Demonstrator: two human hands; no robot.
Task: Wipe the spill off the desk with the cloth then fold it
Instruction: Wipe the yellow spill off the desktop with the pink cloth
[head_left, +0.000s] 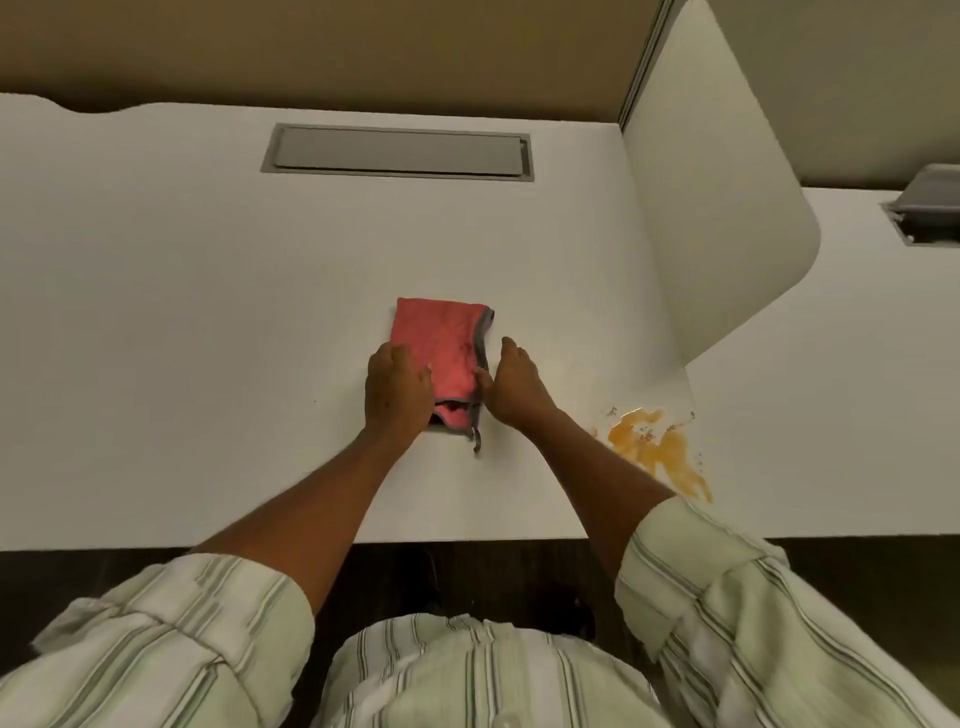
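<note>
A pink cloth (441, 348) with a grey hem lies folded on the white desk (208, 312), near its middle. My left hand (397, 387) rests on the cloth's near left corner, fingers curled over it. My right hand (514, 387) presses against the cloth's right edge, thumb on the grey hem. An orange spill (657, 449) with small crumbs spreads on the desk to the right of my right forearm, close to the front edge.
A grey cable hatch (397, 153) is set into the desk at the back. A white curved divider panel (717, 223) stands at the right, with another desk and a grey hatch (930, 208) beyond it. The desk's front edge runs just below my forearms.
</note>
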